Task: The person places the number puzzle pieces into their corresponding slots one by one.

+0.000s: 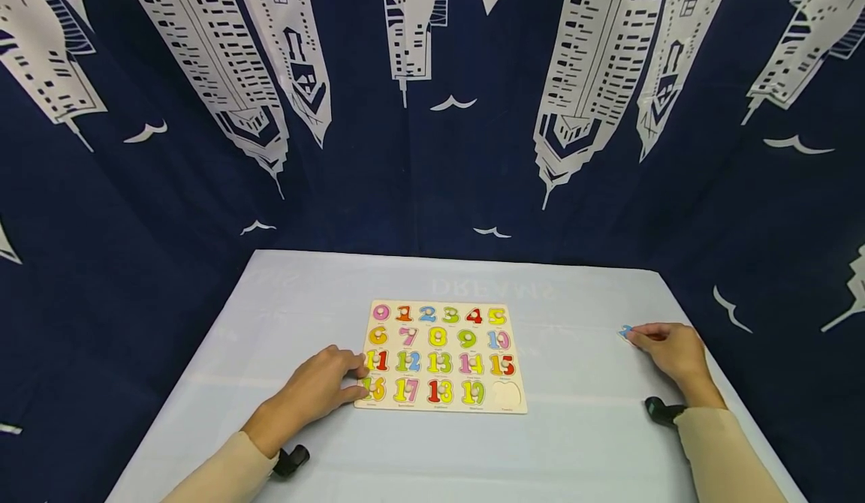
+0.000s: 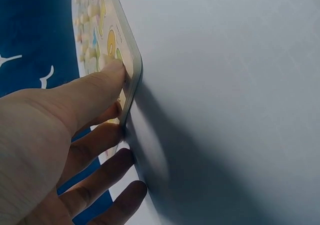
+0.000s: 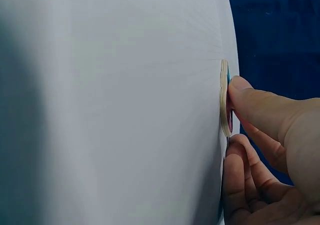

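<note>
A wooden number puzzle board (image 1: 441,404) lies on the white table, with colourful knobbed number pieces in its rows and one bare recess at bottom right. My left hand (image 1: 323,383) is at the board's lower left edge. In the left wrist view the thumb (image 2: 102,87) presses on top near the corner while other fingers rest beside the edge. Far to the right, my right hand (image 1: 669,349) pinches a small flat puzzle piece (image 1: 625,331), partly blue. From the right wrist view, this wooden piece (image 3: 224,97) lies close over the table, its face mostly hidden by the thumb.
The white-covered table (image 1: 574,443) narrows toward its far edge. Behind and around it hangs a dark blue cloth (image 1: 419,180) printed with white buildings and birds. Small black wrist cameras show at the left sleeve (image 1: 223,469) and the right sleeve (image 1: 726,450).
</note>
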